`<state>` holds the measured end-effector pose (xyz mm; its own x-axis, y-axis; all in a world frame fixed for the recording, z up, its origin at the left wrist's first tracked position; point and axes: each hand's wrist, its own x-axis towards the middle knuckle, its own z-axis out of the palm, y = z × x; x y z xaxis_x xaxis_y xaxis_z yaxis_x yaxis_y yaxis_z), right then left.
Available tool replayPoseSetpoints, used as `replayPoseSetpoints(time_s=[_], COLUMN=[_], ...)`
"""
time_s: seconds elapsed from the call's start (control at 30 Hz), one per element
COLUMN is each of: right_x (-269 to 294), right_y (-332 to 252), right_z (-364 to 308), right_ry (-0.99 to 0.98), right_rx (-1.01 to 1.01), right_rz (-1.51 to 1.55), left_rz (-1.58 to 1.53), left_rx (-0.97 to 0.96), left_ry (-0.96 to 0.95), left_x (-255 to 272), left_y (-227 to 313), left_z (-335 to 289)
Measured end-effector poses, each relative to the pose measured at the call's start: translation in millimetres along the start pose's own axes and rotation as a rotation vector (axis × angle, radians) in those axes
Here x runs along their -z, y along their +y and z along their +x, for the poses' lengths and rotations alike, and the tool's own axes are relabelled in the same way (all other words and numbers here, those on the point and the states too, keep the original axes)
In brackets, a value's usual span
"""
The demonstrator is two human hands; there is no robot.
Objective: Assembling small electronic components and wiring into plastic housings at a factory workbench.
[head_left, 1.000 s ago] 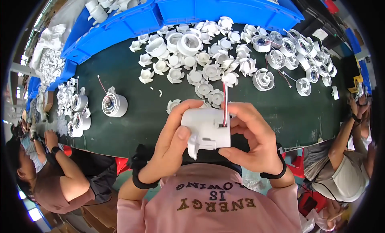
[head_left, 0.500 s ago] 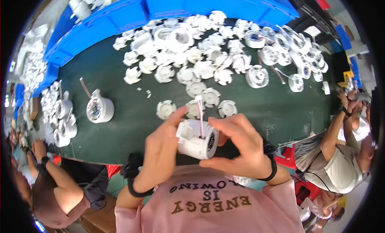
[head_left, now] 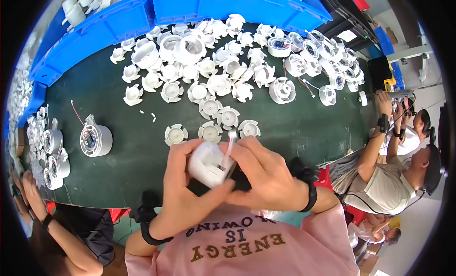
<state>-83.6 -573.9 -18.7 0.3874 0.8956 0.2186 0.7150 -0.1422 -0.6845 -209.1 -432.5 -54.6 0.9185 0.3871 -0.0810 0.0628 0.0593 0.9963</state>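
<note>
A white plastic cylindrical housing (head_left: 205, 166), blurred by motion, is held between my two hands just above the near side of the table. My left hand (head_left: 180, 178) wraps round its left side and underside, thumb stretched toward the right. At the opposite side, the fingers of my right hand (head_left: 266, 174) press close to the housing and to a short wire lead (head_left: 230, 147) standing up from it. The housing's round end is mostly hidden by my right fingers. Just beyond my hands lie white fan wheels (head_left: 209, 132) with curved blades.
Many more white fan wheels (head_left: 197, 92) and open rings (head_left: 190, 50) cover the table's middle. Wired round housings (head_left: 327, 50) are heaped at far right; another housing (head_left: 96, 140) stands at left. Blue bins (head_left: 109, 36) line the back. Co-workers' arms (head_left: 375, 143) are at both sides.
The housing has turned and tilted in my hands, and its dark round end no longer shows. My right fingers have closed in nearer the wire. The whole view has shifted, with table things further left.
</note>
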Motion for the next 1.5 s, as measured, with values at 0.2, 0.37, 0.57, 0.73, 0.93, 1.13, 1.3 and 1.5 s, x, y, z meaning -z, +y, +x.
replayPoseSetpoints(time_s=[0.2, 0.37, 0.57, 0.73, 0.93, 1.13, 1.3, 1.5], right_x=[60.0, 63.8, 59.4, 23.7, -6.9, 0.9, -0.6, -5.4], right_y=[72.7, 113.3, 72.7, 59.9, 70.5, 74.2, 74.9, 75.5], right_z=[13.3, 23.5, -0.5, -25.0, -14.4, -22.2, -25.3, -22.4], right_ry=[0.079, 0.067, 0.105, 0.325, 0.16, 0.095, 0.233, 0.172], right_rx=[-0.112, -0.241, -0.414, -0.364, -0.123, -0.201, -0.092, -0.173], right_rz=[-0.576, -0.529, -0.38, 0.499, 0.057, -0.136, -0.218, -0.254], left_rz=[0.034, 0.389, 0.933, 0.9, 0.557, 0.418, 0.394, 0.377], left_rx=[0.135, 0.034, -0.164, -0.322, -0.296, -0.309, -0.337, -0.373], left_ry=[0.347, 0.335, 0.663, 0.5, 0.111, 0.055, 0.067, 0.092], left_x=[90.1, 134.6, 168.6, 91.1, 43.6, 28.5, 28.9, 26.6], left_y=[3.2, -0.7, -13.4, 17.1, -3.6, -17.5, -19.3, -22.4], left_z=[-3.4, 12.5, 3.5, -22.3, -20.1, -26.1, -25.0, -17.9])
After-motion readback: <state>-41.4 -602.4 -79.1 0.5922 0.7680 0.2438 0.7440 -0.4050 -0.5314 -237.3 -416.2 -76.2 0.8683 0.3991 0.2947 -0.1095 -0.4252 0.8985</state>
